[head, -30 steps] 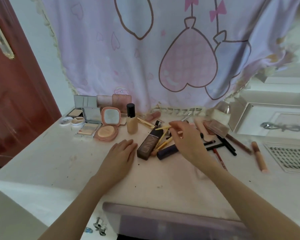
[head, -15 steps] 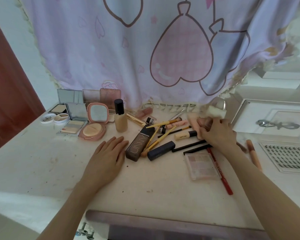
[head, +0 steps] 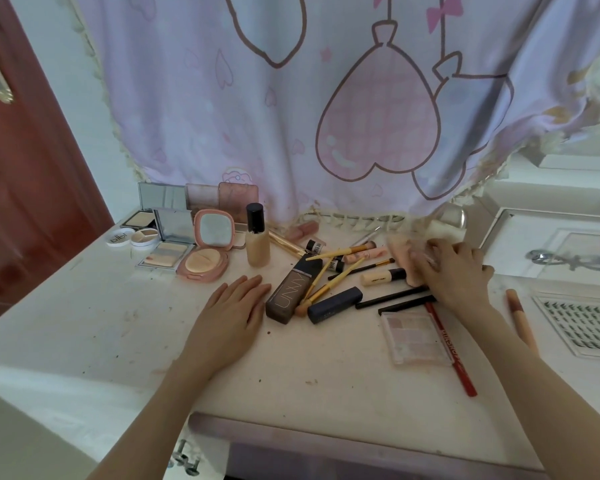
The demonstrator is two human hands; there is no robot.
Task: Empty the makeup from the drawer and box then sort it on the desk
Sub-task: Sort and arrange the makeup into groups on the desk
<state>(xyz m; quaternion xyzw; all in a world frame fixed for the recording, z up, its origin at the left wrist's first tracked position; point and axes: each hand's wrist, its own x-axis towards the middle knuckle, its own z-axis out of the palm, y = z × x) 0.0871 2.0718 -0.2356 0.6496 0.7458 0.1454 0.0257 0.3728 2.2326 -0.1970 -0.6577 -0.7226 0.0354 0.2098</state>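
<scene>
A matt, stained white desk (head: 84,327) sits beneath a printed cloth curtain (head: 291,116), beside a glossy wooden door (head: 25,188), mirrored plastic compacts (head: 208,247) and a glass foundation bottle (head: 257,244).

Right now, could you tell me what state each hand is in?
Left hand: open, resting flat on the desk, holding nothing.
Right hand: over a pink item at the back; grip cannot be told.

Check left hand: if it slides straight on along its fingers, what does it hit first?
The left hand lies flat on the desk, fingers pointing up-right. First in line is probably the dark UNNY tube beside its fingertips; the upright foundation bottle stands further back.
</scene>
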